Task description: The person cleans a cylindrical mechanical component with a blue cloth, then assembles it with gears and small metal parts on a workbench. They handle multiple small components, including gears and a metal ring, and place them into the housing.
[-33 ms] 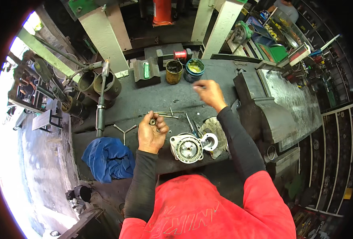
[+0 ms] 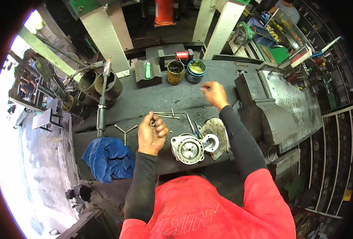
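Observation:
My left hand (image 2: 151,137) is curled, palm up, around a small metal gear (image 2: 152,122), partly hidden by the fingers. Over the bench, on the near side of a blue can (image 2: 195,78) of yellowish grease, hovers my right hand (image 2: 216,95). Its fingers are pressed together, and whatever they may hold is too small to make out. Between my forearms sits a round metal gear housing (image 2: 188,151) with a toothed ring inside and a side opening. Long thin bolts (image 2: 168,115) and a screwdriver (image 2: 191,124) lie beyond it.
A grimy yellow can (image 2: 175,78) of dark grease stands beside the blue one. At left are a blue cloth (image 2: 108,158), a Y-shaped wrench (image 2: 125,131) and metal cylinders (image 2: 113,90). A stained rag (image 2: 219,135) and a big vise (image 2: 264,111) lie to the right.
My right hand has drawn slightly right and toward me, away from the grease can. In my left hand the gear has turned and shows less of its face.

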A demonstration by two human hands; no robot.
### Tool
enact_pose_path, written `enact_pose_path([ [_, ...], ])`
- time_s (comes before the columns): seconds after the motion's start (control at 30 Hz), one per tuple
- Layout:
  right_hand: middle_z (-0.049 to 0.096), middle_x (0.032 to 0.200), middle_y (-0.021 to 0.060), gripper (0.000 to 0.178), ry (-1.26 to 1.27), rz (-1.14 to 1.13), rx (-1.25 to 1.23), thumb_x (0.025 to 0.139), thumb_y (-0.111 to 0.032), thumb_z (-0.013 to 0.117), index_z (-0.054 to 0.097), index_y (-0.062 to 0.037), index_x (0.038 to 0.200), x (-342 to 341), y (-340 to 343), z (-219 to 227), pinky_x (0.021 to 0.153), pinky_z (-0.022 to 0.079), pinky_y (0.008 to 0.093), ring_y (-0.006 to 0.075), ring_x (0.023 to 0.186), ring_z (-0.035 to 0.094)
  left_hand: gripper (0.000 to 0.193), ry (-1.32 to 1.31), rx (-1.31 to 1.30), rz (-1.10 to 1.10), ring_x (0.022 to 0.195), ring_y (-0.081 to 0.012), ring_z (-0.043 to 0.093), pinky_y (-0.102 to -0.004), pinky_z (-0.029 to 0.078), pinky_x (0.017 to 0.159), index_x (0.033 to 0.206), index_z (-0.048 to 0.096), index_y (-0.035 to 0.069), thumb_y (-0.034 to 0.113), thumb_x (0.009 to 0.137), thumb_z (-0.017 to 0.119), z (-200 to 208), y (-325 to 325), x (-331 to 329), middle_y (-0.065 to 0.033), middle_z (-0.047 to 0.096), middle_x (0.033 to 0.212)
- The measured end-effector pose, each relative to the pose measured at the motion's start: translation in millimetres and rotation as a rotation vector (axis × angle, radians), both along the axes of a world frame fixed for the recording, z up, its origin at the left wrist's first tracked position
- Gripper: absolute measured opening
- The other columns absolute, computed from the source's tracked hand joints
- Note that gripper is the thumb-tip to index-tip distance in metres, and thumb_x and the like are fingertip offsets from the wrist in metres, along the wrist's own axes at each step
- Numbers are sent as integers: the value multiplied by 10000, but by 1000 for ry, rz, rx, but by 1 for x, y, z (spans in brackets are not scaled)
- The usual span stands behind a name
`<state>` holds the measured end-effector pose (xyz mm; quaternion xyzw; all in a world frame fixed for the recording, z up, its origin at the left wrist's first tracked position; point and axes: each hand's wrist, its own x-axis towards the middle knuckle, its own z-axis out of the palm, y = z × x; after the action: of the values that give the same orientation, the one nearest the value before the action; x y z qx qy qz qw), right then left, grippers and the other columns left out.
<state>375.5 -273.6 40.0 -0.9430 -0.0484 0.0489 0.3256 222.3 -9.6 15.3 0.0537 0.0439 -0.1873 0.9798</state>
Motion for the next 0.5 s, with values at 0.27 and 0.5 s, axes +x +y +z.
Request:
enact_pose_path([
  [0.27,767,1111,276,312,-104,20,-274,865,-201,827,790,7,1094,61,-47,-129,953,587,512,451,1078,740,384,426,514,275,994,-286,675,-449,577,914,1203,652,35,378,1136,493,-5,14,-35,-131,691,1104],
  [0.5,774,875,131,326,138,233,119,806,-241,876,787,-1,1008,39,13,-36,742,587,387,235,792,729,473,401,575,262,1036,-299,676,-475,569,961,1324,629,-1,405,1143,468,6,-11,-11,-146,684,1156],
])
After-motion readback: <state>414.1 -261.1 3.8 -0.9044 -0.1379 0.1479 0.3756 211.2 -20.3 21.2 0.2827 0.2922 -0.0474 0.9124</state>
